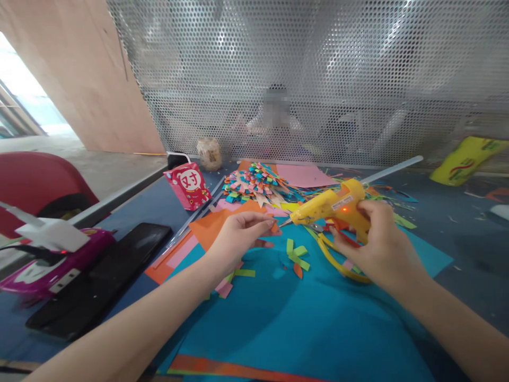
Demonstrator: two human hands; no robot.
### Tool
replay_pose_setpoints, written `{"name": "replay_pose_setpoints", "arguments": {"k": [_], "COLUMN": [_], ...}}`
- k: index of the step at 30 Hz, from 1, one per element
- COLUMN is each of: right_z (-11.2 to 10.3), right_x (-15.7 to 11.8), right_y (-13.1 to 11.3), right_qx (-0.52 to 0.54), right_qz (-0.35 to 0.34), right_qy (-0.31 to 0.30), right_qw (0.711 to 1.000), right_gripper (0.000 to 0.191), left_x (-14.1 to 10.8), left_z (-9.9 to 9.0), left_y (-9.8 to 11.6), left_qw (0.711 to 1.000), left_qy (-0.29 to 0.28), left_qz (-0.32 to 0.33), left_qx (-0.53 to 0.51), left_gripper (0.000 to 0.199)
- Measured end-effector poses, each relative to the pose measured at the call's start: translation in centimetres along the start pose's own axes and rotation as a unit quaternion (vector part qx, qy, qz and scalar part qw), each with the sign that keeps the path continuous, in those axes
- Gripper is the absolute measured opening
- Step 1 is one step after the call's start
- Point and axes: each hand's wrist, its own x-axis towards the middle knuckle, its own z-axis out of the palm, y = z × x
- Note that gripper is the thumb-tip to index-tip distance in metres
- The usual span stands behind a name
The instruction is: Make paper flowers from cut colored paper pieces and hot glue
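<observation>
My left fingertips (265, 227) pinch a small orange paper piece (274, 228) together against the thumb. My right hand (384, 244) wraps the yellow glue gun (318, 206), its nozzle toward eight o'clock, near the piece. The gun's white label is too small to read. At ten o'clock from my left hand (238, 233), a red carton (188, 185) reads "对" in white and red.

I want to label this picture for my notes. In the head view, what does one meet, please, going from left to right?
Purple power strip → red box with white round label → left hand → yellow glue gun, held in the right hand → yellow packet.
</observation>
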Motion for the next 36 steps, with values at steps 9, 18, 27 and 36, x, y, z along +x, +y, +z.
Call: {"name": "replay_pose_setpoints", "arguments": {"k": [9, 18, 27, 36], "right_z": [0.20, 0.18, 0.07, 0.00], "right_x": [-0.01, -0.04, -0.02, -0.07], "right_y": [0.16, 0.17, 0.25, 0.06], "right_qx": [-0.030, -0.032, -0.034, -0.032], "right_qz": [-0.086, -0.110, -0.128, -0.123], "right_qy": [0.017, -0.014, -0.001, -0.001], "right_qw": [0.996, 0.993, 0.991, 0.992], "right_gripper": [0.029, 0.021, 0.022, 0.023], "left_x": [0.48, 0.30, 0.32, -0.05], "left_z": [-0.78, -0.70, -0.78, -0.36], "left_y": [-0.77, -0.45, -0.40, 0.00], "left_qw": [0.990, 0.993, 0.993, 0.995], "left_qy": [0.048, 0.048, 0.055, 0.038], "left_qz": [0.024, -0.005, -0.011, -0.023], "left_qx": [0.132, 0.104, 0.099, 0.094], "left_gripper": [0.022, 0.016, 0.022, 0.026]}}
